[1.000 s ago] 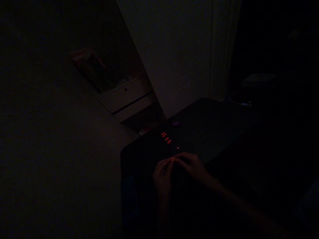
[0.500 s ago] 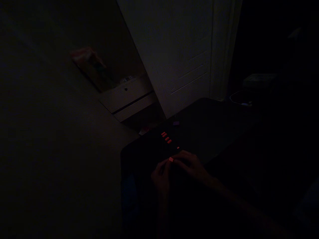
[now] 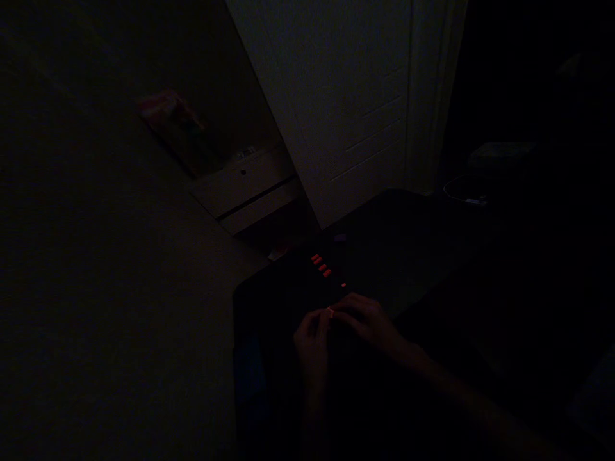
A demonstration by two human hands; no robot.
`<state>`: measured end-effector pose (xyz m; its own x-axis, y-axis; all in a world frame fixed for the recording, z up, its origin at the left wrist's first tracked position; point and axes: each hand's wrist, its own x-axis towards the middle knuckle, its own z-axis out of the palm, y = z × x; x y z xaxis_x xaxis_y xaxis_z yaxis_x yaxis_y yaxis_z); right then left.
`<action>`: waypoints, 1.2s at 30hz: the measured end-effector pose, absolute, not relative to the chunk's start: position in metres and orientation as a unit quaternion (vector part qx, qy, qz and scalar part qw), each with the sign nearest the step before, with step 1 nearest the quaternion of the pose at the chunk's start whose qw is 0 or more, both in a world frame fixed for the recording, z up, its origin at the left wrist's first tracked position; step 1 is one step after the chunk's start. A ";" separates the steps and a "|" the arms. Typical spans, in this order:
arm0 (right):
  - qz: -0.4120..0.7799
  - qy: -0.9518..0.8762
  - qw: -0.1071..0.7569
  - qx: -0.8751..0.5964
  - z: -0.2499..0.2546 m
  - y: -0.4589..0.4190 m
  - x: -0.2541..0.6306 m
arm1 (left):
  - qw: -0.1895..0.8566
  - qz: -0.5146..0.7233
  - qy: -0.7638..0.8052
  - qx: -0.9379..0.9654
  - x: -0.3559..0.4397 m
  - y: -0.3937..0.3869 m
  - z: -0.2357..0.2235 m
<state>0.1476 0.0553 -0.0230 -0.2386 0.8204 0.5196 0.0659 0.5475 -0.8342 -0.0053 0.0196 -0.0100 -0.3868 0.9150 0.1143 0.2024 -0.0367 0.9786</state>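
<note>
Left hand (image 3: 311,337), right hand (image 3: 369,317) together pinch orange piece (image 3: 330,312), lower centre; work seems unfinished: four red pieces (image 3: 322,267) lined, smaller piece (image 3: 343,285) apart.

Dimly lit room, seen at a slant. Centre top: a pale door or panel (image 3: 327,83), the lightest large surface, marked by slanting parallel grooves; along its right side, a vertical strip of trim (image 3: 427,96). Left of it: a chest of drawers (image 3: 259,169), its front pale, with a small round dark spot and a dark horizontal gap between two sections. Far left: a broad, dull brownish-grey surface (image 3: 144,269), wall or floor, too dark to tell which. Foreground: a dark table (image 3: 413,237) with rounded corners, its far edge just below the pale panel. Right: deep shadow, with outlines mostly lost.
</note>
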 end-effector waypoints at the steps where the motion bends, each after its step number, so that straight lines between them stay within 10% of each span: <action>1: 0.353 -0.702 0.533 -0.312 -0.024 0.056 0.148 | 0.321 0.562 0.614 0.451 -0.005 0.020 -0.011; 36: 0.368 -0.706 0.519 -0.310 -0.019 0.053 0.151 | 0.376 0.571 0.583 0.438 -0.001 0.019 -0.010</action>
